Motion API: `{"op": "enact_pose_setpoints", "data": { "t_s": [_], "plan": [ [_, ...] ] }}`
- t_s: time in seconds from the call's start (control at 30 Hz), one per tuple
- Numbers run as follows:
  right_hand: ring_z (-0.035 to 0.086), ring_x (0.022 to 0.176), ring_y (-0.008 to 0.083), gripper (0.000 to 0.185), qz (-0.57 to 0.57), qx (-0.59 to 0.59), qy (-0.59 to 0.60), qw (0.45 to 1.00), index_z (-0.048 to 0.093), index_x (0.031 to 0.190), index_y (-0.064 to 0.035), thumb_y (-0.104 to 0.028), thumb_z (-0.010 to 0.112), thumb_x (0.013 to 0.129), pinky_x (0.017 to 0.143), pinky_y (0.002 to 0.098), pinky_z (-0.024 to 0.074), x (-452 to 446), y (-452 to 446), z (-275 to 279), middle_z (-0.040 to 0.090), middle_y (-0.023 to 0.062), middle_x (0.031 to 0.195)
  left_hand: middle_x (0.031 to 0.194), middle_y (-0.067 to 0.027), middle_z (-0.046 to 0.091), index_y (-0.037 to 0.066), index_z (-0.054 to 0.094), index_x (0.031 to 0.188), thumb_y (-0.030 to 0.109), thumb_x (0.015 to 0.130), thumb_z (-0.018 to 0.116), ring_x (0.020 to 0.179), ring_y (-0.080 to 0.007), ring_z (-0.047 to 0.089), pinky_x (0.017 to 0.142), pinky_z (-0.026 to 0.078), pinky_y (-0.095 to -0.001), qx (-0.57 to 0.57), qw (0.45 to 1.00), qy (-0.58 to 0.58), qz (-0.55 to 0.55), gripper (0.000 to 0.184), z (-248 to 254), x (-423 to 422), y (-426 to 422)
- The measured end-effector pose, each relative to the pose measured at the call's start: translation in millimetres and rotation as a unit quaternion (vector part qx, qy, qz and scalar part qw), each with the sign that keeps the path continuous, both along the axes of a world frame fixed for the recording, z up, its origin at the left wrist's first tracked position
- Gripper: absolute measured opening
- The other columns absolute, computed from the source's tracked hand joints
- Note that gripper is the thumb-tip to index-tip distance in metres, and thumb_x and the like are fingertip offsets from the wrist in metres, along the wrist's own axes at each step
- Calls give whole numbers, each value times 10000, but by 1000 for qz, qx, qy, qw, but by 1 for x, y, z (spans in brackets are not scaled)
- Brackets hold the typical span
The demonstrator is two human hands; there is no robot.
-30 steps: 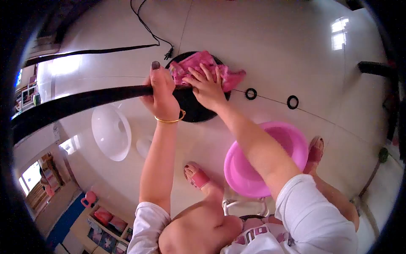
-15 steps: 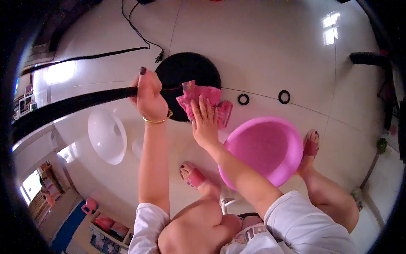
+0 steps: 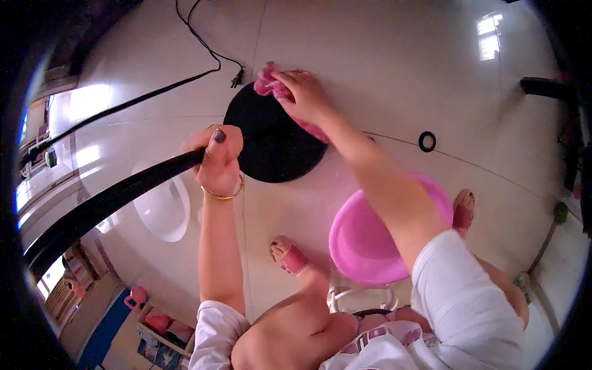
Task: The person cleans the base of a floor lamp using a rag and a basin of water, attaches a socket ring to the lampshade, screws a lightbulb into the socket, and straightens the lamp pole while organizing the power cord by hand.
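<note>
My left hand [image 3: 216, 157] is wrapped round a black pole [image 3: 123, 200] that slants from the lower left toward a flat black round base [image 3: 277, 151] on the floor. At the far edge of the base, my right hand [image 3: 305, 95] grips a crumpled pink cloth [image 3: 266, 81]. Part of this cloth trails down along the base's right rim, partly covered by the hand and wrist. How the pole meets the base is hidden behind my left hand.
A pink basin [image 3: 357, 240] stands between my feet, partly under my right forearm. A black ring [image 3: 427, 142] lies on the tiles to the right. At left are a white bowl-shaped piece [image 3: 163, 206] and a black cable with a plug [image 3: 237, 79].
My right hand has moved the cloth from the near right part of the base up to its far edge. My left hand, still round the pole, has shifted slightly lower in view.
</note>
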State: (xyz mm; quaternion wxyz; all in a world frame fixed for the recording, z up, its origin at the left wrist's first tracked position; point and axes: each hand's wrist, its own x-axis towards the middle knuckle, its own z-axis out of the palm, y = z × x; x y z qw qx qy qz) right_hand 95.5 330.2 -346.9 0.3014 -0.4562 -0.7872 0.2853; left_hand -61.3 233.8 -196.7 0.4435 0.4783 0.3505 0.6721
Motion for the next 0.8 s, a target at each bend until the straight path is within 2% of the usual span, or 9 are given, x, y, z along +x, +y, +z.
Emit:
{"op": "enact_pose_setpoints", "data": {
  "t_s": [0.07, 0.17, 0.2, 0.3, 0.33, 0.43, 0.57, 0.6, 0.8],
  "plan": [
    [520, 1180, 314, 565, 123, -105, 17, 987, 495, 1364, -222, -326, 652, 832, 1000, 430, 420, -11, 35, -11, 566, 112, 1268, 505, -5, 342, 41, 365, 608, 143, 932, 537, 428, -91, 272, 437, 150, -288, -7, 1000, 7, -6, 380, 2, -1, 0],
    [544, 1159, 313, 555, 91, -147, 40, 984, 505, 1358, -267, -345, 653, 829, 985, 390, 440, -7, 30, 1, 585, 130, 1245, 509, 7, 327, 46, 350, 594, 148, 946, 531, 441, -81, 270, 447, 151, -286, -17, 1000, 1, 21, 409, 4, 7, 4],
    [594, 1040, 382, 469, 29, -89, 76, 993, 573, 1281, -162, -322, 641, 846, 931, 453, 471, -6, 14, 12, 645, 193, 1096, 510, 12, 321, 47, 345, 589, 150, 951, 528, 445, -78, 268, 450, 151, -286, -21, 999, -2, 37, 418, 5, 10, 5],
    [602, 1003, 386, 483, -131, -77, 62, 986, 542, 1289, -59, -297, 611, 874, 894, 473, 478, 1, -25, 20, 647, 206, 1073, 512, 24, 305, 53, 342, 587, 152, 971, 499, 455, -72, 255, 459, 160, -283, -42, 994, 5, 97, 426, 4, 18, 7],
    [573, 1025, 420, 533, -143, -37, 44, 988, 461, 1321, 30, -275, 577, 900, 900, 511, 450, 8, -42, 18, 602, 250, 1143, 509, 27, 308, 64, 345, 584, 152, 980, 486, 459, -67, 252, 463, 161, -282, -39, 995, 4, 96, 429, 5, 20, 8],
    [487, 1142, 459, 610, -276, -14, -9, 961, 348, 1395, 40, -256, 564, 908, 980, 535, 381, 4, -105, 3, 495, 297, 1272, 504, 22, 272, 112, 333, 574, 195, 983, 482, 455, -94, 208, 459, 158, -302, -30, 992, 43, 113, 443, 4, 21, 7],
    [287, 1332, 486, 804, -331, -124, -74, 933, 147, 1493, -4, -256, 597, 876, 1108, 552, 229, -28, -182, 6, 257, 334, 1437, 510, 26, 281, 116, 344, 572, 162, 978, 494, 453, -86, 220, 457, 161, -294, -38, 990, 28, 135, 435, 10, 28, 9],
    [298, 1319, 500, 847, -334, -161, -46, 927, 107, 1503, -33, -92, 628, 837, 1092, 525, 257, -34, -190, 19, 210, 333, 1461, 513, 27, 282, 116, 347, 572, 161, 977, 497, 456, -85, 223, 458, 162, -293, -45, 989, 22, 137, 433, 12, 29, 9],
    [299, 1329, 483, 909, -319, -261, -25, 911, 68, 1507, -37, -1, 634, 796, 1084, 461, 294, -63, -231, 37, 196, 356, 1450, 549, 41, 320, 94, 406, 612, 189, 972, 524, 503, -65, 258, 483, 177, -271, -55, 989, 18, 138, 391, 7, 28, 6]
  ]
}}
